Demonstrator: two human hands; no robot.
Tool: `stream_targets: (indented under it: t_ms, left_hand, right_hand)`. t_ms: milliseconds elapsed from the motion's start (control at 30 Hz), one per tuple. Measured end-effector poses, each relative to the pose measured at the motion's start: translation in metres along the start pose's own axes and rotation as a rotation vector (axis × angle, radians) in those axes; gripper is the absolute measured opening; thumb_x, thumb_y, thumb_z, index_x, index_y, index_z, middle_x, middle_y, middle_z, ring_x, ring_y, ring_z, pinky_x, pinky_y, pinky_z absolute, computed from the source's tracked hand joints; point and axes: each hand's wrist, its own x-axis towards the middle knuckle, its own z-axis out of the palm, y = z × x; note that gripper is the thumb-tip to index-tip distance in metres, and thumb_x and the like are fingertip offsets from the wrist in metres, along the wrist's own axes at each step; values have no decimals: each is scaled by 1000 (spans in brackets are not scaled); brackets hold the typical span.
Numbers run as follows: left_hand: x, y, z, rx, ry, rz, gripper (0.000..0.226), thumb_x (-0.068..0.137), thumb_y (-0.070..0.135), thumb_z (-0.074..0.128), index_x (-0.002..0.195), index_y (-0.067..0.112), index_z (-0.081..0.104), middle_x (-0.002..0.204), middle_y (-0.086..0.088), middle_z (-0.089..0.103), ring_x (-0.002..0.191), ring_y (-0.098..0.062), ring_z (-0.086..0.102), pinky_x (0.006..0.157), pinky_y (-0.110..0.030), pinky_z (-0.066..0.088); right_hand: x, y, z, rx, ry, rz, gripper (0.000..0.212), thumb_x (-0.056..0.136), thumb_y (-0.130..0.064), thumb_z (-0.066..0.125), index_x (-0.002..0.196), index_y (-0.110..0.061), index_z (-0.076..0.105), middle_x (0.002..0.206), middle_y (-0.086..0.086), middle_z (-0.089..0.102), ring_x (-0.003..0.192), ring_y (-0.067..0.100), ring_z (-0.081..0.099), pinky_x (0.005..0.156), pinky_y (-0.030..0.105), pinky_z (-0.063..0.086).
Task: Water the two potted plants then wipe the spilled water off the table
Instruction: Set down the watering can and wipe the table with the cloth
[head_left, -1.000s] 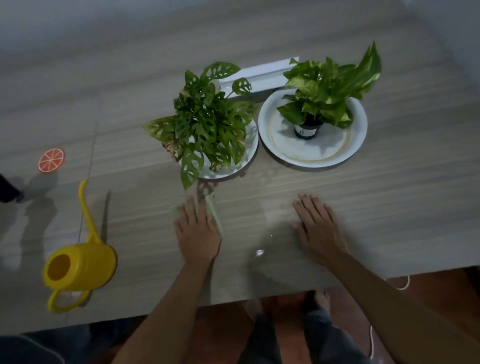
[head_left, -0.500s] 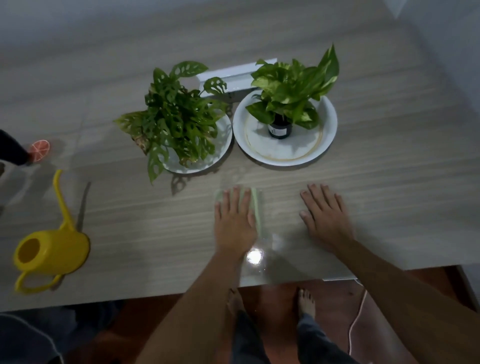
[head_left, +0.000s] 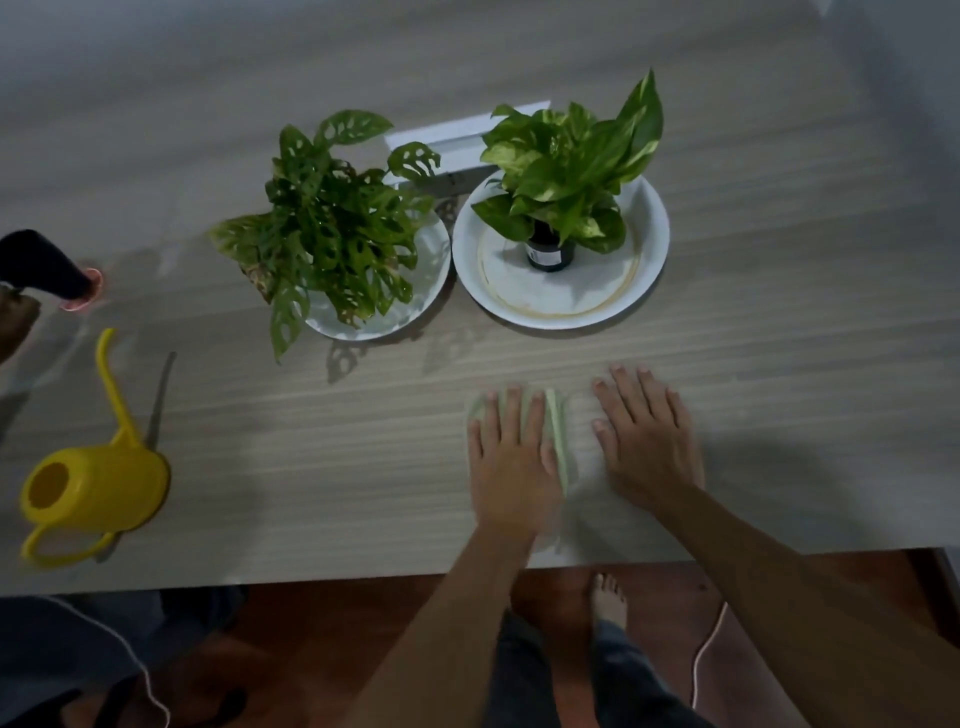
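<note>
Two potted plants stand at the table's middle. The holey-leaved plant (head_left: 332, 234) sits on a white plate (head_left: 421, 306); the yellow-green plant (head_left: 571, 161) in a dark pot sits on a larger white plate (head_left: 647, 234). In front of the larger plate, my left hand (head_left: 511, 462) presses flat on a light green cloth (head_left: 561, 441), most of it hidden under the palm. My right hand (head_left: 647, 441) lies flat on the bare table just right of the cloth, fingers spread, holding nothing. A faint wet sheen shows near the table's front edge below the cloth.
A yellow watering can (head_left: 98, 483) stands at the front left, its long spout pointing away. A white box (head_left: 457, 137) lies behind the plants. At the far left a dark object partly covers an orange-slice coaster (head_left: 91, 291). The table edge (head_left: 311, 577) runs close below my hands.
My left hand has slid the green cloth to the right along the table, from below the holey-leaved plant to just beside my right hand. The right hand has stayed flat.
</note>
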Motion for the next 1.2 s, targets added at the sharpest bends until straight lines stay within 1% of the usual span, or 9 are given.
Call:
stream_targets:
  t_ms: [133, 267, 400, 533, 667, 767, 867, 967, 1200]
  left_hand:
    - [42, -73, -25, 87, -14, -152, 62, 98, 37, 27, 159, 23, 24, 166, -7, 23, 152, -34, 19, 120, -53, 19]
    - [-20, -104, -33, 46, 70, -366, 61, 99, 34, 29, 157, 18, 30, 163, -12, 29, 149, -38, 26, 118, -56, 22]
    - [-64, -17, -4, -8, 11, -151, 67, 94, 35, 35, 158, 22, 25, 167, -8, 19, 153, -36, 14, 120, -56, 19]
    - [-5, 12, -3, -4, -35, 39, 62, 97, 38, 33, 158, 29, 24, 167, -3, 20, 154, -31, 14, 121, -54, 16]
    - [29, -76, -30, 104, -40, -212, 60, 101, 37, 24, 160, 26, 16, 168, -5, 14, 154, -32, 11, 122, -51, 14]
    - [-24, -102, -37, 72, 67, -344, 60, 100, 32, 30, 158, 18, 27, 165, -12, 26, 151, -37, 23, 119, -55, 20]
    - [-73, -47, -12, 26, 2, -193, 63, 97, 33, 32, 159, 20, 24, 167, -8, 21, 152, -36, 18, 119, -55, 20]
    - [-43, -10, 0, -29, -13, -8, 64, 97, 35, 34, 159, 27, 20, 168, -3, 18, 155, -30, 11, 121, -53, 16]
    - [95, -50, -20, 38, -2, -139, 61, 99, 38, 23, 159, 25, 22, 167, -5, 20, 153, -31, 14, 122, -53, 12]
  right_hand:
    - [0, -1, 0, -10, 14, 13, 53, 97, -42, 32, 148, -28, 33, 160, -1, 29, 147, 27, 22, 114, 51, 22]
    - [-1, -2, -2, 1, 0, 17, 53, 97, -42, 32, 148, -27, 34, 160, 0, 29, 147, 27, 22, 115, 51, 21]
    - [1, -3, -5, -16, -26, 27, 55, 95, -42, 32, 148, -27, 35, 160, 0, 30, 146, 27, 23, 115, 51, 22]
    - [0, -4, -4, -11, -27, 36, 55, 96, -42, 28, 150, -29, 32, 161, -2, 25, 148, 25, 19, 116, 50, 19]
    - [0, -4, -5, 1, -20, 28, 54, 97, -41, 28, 150, -29, 32, 161, -2, 26, 148, 25, 19, 116, 50, 20]
    - [-1, -4, -7, -9, -31, 35, 54, 97, -40, 28, 150, -28, 31, 161, -2, 26, 148, 26, 20, 116, 50, 20]
    - [0, -5, -8, -6, -40, 38, 55, 96, -40, 28, 149, -28, 33, 161, -1, 26, 147, 27, 22, 116, 50, 21]
    - [0, -4, -7, 6, -33, 28, 55, 96, -41, 27, 149, -27, 33, 161, -2, 26, 147, 27, 22, 115, 51, 21]
    - [1, -1, 0, -12, -9, 12, 54, 99, -43, 25, 151, -30, 26, 163, -4, 20, 149, 26, 16, 116, 50, 19]
